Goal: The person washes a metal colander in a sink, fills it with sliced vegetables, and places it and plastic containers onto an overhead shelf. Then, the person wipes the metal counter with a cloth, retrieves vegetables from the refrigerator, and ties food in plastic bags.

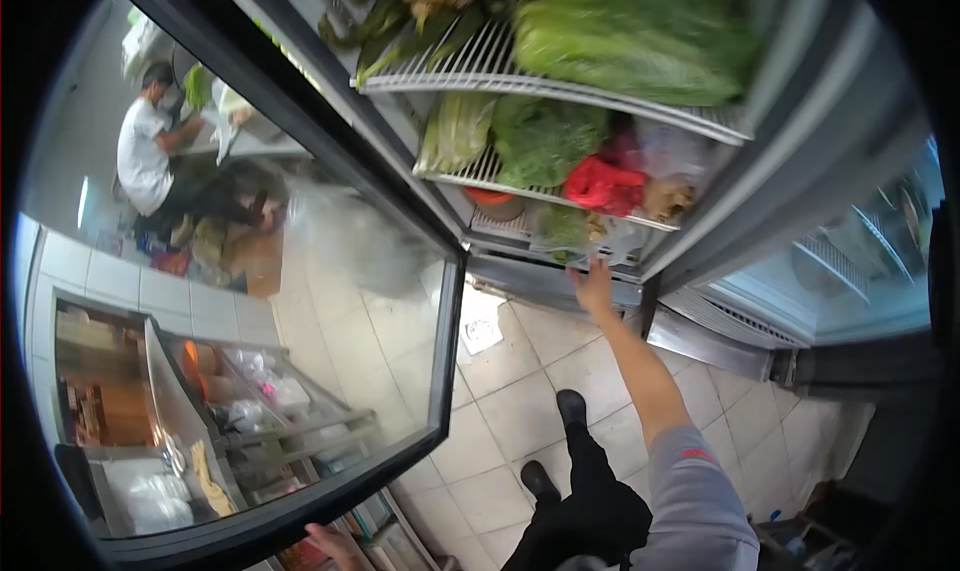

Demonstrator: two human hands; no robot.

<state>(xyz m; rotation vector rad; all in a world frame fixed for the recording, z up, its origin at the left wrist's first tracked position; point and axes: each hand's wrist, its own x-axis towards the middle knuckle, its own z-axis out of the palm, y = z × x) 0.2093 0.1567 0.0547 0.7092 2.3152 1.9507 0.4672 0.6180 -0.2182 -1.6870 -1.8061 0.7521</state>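
My right hand [593, 287] reaches into the bottom of an open upright fridge, fingers stretched apart. Its fingertips meet the edge of a clear plastic bag [622, 239] near some leafy greens [563, 233]; whether they touch the bag I cannot tell. At the lower edge of the glass fridge door [448, 351], my left hand [332, 548] shows only in part, its fingers out beside the dark frame. Above my right hand, a wire shelf [545, 186] bears a red plastic bag [604, 185], bagged greens [550, 141] and pale stalks [458, 134].
Bagged leafy greens [640, 36] fill the upper shelf. Through the door glass, a person [145, 146] in a white shirt works at a counter. A second glass-fronted fridge [850, 261] stands at right. My boots [571, 409] are on the tiled floor [510, 421].
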